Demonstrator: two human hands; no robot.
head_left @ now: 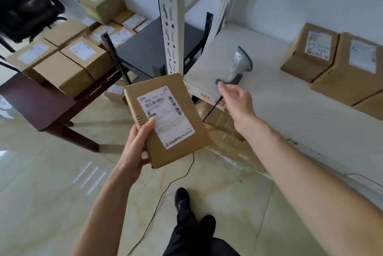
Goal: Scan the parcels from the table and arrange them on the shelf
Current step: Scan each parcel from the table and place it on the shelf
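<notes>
My left hand grips a flat cardboard parcel by its lower left edge, thumb on top, with its white barcode label facing up. The parcel hangs in the air in front of the white shelf. A grey handheld scanner lies on the shelf near its front edge, its black cable running down to the floor. My right hand is stretched out just short of the scanner's handle, fingers relaxed and holding nothing. Several more cardboard parcels are stacked on the dark wooden table at the left.
Two labelled boxes stand at the shelf's right. A white slotted shelf post rises in the middle. Behind it is a dark metal rack. A black chair is at top left. Wrapped cardboard lies under the shelf.
</notes>
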